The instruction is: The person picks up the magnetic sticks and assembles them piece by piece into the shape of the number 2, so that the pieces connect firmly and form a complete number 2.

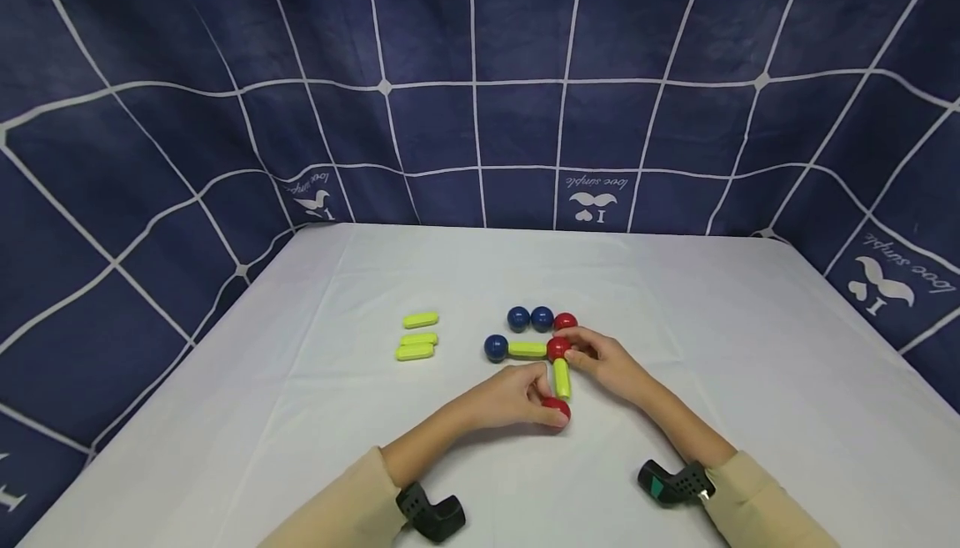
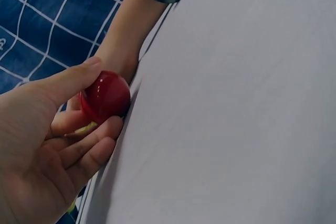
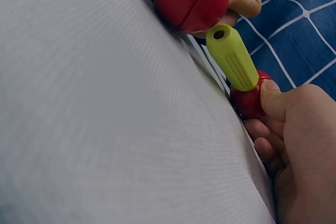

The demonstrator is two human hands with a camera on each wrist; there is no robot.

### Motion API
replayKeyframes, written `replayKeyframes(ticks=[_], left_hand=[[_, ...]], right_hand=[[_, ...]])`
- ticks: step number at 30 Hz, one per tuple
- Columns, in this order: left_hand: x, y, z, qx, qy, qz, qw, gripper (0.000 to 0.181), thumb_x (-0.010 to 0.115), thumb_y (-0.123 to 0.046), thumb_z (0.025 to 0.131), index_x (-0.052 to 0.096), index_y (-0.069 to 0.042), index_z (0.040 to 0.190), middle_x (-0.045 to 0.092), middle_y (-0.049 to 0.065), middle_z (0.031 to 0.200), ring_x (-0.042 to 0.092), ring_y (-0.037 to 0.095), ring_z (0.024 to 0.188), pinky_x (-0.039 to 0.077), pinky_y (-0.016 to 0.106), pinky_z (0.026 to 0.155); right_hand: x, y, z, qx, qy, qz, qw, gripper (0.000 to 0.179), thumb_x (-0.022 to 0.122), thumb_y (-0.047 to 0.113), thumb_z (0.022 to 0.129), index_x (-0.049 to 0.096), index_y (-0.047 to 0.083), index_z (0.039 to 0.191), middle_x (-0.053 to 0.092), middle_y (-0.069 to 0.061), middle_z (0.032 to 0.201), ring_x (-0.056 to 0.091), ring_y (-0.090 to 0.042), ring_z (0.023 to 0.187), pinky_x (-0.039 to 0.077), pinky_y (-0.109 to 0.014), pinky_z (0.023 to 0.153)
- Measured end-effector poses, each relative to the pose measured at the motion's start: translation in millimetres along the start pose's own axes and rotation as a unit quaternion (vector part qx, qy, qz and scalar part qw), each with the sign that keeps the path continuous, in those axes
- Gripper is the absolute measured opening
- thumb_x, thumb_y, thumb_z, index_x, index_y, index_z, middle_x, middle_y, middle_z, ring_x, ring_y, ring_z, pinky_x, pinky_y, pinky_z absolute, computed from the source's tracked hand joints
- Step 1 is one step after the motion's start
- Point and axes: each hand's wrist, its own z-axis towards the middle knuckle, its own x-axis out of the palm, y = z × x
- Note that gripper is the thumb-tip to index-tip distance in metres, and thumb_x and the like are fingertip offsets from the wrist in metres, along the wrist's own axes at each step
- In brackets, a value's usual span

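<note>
My left hand [image 1: 508,399] pinches a red ball [image 2: 106,97] between thumb and fingers, just above or on the white cloth. My right hand [image 1: 611,367] grips another red ball [image 3: 247,102], the corner of a joined piece. From that corner, one yellow-green rod [image 1: 527,350] runs left to a blue ball [image 1: 496,348]. A second yellow-green rod [image 3: 232,59] points toward the near side, its free end showing a dark hole. In the right wrist view, this free end stands close to the left hand's ball, with a small gap between them.
Behind the joined piece lie two blue balls [image 1: 529,319] and a red ball [image 1: 566,320] in a row. Further left are three loose yellow-green rods [image 1: 417,339]. A navy checked curtain [image 1: 480,114] surrounds the back and sides of the white table [image 1: 337,431].
</note>
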Motion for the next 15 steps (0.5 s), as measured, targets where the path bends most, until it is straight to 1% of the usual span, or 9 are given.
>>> replayKeyframes(ticks=[2,5,7,9,11,15], left_hand=[[2.8,-1.8,0.6,0.007,-0.021,0.011,0.9997,0.031,0.075,-0.028,0.074,0.051,-0.009,0.077,0.055,-0.009,0.061,0.045,0.001,0.055,0.034,0.016,0.052],[7.2,-3.4,1.2,0.012,-0.051,0.035,0.998,0.032,0.075,-0.032,0.073,0.05,-0.011,0.074,0.05,-0.011,0.059,0.041,0.001,0.055,0.031,0.016,0.05],[10.4,-3.3,1.1,0.008,-0.066,0.043,0.9969,0.033,0.074,-0.034,0.073,0.05,-0.012,0.073,0.048,-0.011,0.058,0.04,0.002,0.054,0.03,0.017,0.049],[13.3,-2.6,0.9,0.003,-0.078,0.046,0.9959,0.034,0.074,-0.036,0.073,0.05,-0.013,0.073,0.048,-0.012,0.057,0.04,0.002,0.053,0.03,0.017,0.048],[15.9,-2.1,1.1,0.002,-0.084,0.04,0.9957,0.033,0.074,-0.037,0.073,0.051,-0.014,0.074,0.05,-0.011,0.057,0.041,0.002,0.052,0.03,0.017,0.047],[19.5,-1.9,2.6,0.009,-0.091,0.031,0.9953,0.031,0.073,-0.037,0.074,0.052,-0.015,0.078,0.051,-0.011,0.058,0.043,0.001,0.05,0.032,0.017,0.047]], right_hand=[[-0.9,6.7,-1.5,-0.002,-0.002,-0.001,1.0,0.032,0.053,0.016,0.091,0.054,0.006,0.121,0.06,-0.011,0.111,0.049,-0.012,0.084,0.043,-0.02,0.074],[-3.3,22.4,-5.4,-0.006,-0.002,0.006,1.0,0.031,0.053,0.012,0.091,0.054,0.001,0.12,0.06,-0.015,0.109,0.05,-0.011,0.081,0.043,-0.019,0.073],[-4.9,32.3,-8.2,-0.009,0.001,0.009,0.9999,0.03,0.052,0.01,0.091,0.053,-0.002,0.119,0.06,-0.017,0.109,0.05,-0.01,0.081,0.043,-0.019,0.073],[-5.7,37.7,-9.6,-0.011,0.003,0.01,0.9999,0.03,0.051,0.008,0.091,0.053,-0.003,0.119,0.06,-0.018,0.109,0.051,-0.009,0.081,0.043,-0.019,0.074],[-5.9,38.1,-9.5,-0.011,0.003,0.006,0.9999,0.03,0.051,0.008,0.092,0.052,-0.003,0.12,0.06,-0.017,0.108,0.051,-0.01,0.081,0.043,-0.019,0.073],[-3.7,18.2,-4.5,-0.014,0.001,0.014,0.9998,0.032,0.052,0.014,0.092,0.052,0.002,0.122,0.061,-0.014,0.106,0.051,-0.009,0.08,0.043,-0.019,0.072]])
